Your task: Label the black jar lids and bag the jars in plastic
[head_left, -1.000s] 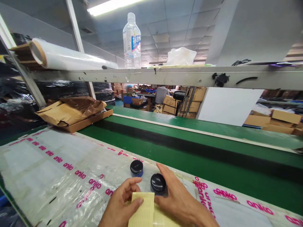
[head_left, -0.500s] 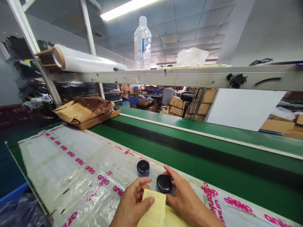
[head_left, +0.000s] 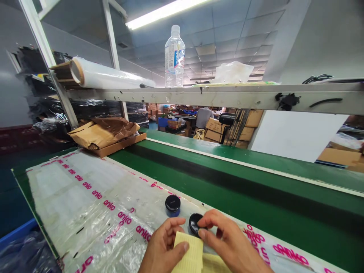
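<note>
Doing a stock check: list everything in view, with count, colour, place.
plastic covering: 1, whitish, pink-lettered, foreground
yellow paper: 1+, yellow, bottom centre
round containers: 2, black-topped, on covering
worktop: 1, green, beyond covering
cardboard tray: 1, brown, covering's far edge
brown paper: uncounted, brown, in tray
blue bin: 1, blue, lower left
shelf: 1, grey, above worktop
bottle: 1, clear, on shelf
film roll: 1, whitish, shelf left
plastic bag: 1, whitish, on shelf
cables: uncounted, black, shelf right
light: 1, white, ceiling
cartons: several, brown, background
person: 1, grey-topped, background
left hand: 1, bare, holding yellow paper
right hand: 1, bare, on right container
</note>
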The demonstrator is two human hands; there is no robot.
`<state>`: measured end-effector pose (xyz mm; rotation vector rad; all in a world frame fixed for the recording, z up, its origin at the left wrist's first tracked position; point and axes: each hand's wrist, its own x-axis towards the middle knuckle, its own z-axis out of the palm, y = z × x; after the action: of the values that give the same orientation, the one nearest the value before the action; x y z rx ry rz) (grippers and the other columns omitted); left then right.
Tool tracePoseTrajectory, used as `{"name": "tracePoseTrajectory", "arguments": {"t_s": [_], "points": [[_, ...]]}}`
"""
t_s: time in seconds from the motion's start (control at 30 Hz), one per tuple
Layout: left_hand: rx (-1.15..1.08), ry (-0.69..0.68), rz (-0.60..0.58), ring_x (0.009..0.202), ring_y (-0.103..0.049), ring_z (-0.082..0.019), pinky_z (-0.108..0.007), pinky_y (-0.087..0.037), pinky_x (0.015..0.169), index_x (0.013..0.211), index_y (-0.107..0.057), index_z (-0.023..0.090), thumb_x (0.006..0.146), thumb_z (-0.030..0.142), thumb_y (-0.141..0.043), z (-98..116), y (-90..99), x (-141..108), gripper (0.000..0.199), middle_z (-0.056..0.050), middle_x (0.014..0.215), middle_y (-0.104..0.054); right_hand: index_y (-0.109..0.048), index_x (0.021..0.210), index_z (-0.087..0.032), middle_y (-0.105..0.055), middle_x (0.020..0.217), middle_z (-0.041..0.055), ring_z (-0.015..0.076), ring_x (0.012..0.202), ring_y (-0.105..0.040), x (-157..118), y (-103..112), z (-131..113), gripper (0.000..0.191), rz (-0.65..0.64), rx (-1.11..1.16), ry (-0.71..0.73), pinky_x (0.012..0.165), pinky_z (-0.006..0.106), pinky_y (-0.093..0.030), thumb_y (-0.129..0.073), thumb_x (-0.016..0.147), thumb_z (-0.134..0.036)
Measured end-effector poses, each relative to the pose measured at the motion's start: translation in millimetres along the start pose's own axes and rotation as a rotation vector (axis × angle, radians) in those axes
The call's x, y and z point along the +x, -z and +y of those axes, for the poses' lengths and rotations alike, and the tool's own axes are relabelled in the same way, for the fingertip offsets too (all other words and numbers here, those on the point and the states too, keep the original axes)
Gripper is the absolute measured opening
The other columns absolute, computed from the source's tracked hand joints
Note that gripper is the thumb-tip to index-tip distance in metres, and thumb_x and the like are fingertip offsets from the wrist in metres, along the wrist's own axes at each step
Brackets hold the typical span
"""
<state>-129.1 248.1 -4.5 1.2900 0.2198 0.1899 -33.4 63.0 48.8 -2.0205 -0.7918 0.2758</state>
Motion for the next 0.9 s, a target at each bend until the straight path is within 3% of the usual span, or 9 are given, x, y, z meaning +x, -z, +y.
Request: {"name": "tracePoseTrajectory", "arguments": {"t_s": [0.2,0.6,0.9], "points": [[0.019,-0.016,-0.02,0.074,-0.063,-0.015,-0.025,-0.048,0.071,0.114,-0.065,0.019,0.068,0.038,-0.089,1.2,-2.0,0.9,0.055,-0.002,0.089,-0.065,-0.065,0.077,-0.023,-0.068,0.084,-0.0013,0.02,0.08,-0.061,2.4,-14.1,-1.4,0.011,-0.045,0.024,0.018,0.068,0.03,-0.039,-0.057,0.085,-0.024],[0.085,-0.03,0.04,0.074,-0.062,-0.016,-0.025,-0.047,0.069,0.113,-0.061,0.018,0.074,0.042,-0.084,5.6,-9.1,0.6,0.052,-0.001,0.084,-0.066,-0.064,0.075,-0.021,-0.067,0.084,0.0017,0.0199,0.079,-0.061,2.9,-19.0,-2.5,0.019,-0.065,0.055,0.086,0.069,0.03,-0.04,-0.057,0.091,-0.03],[-0.133,0.027,0.12,0.063,-0.058,-0.011,-0.021,-0.046,0.061,0.108,-0.057,0.019,0.066,0.047,-0.09,9.2,-21.0,-0.4,0.06,0.004,0.078,-0.062,-0.064,0.078,-0.021,-0.063,0.082,0.0016,0.0191,0.075,-0.056,0.4,-22.7,-5.4,0.029,-0.028,0.123,0.079,0.066,0.029,-0.038,-0.053,0.095,-0.043]]}}
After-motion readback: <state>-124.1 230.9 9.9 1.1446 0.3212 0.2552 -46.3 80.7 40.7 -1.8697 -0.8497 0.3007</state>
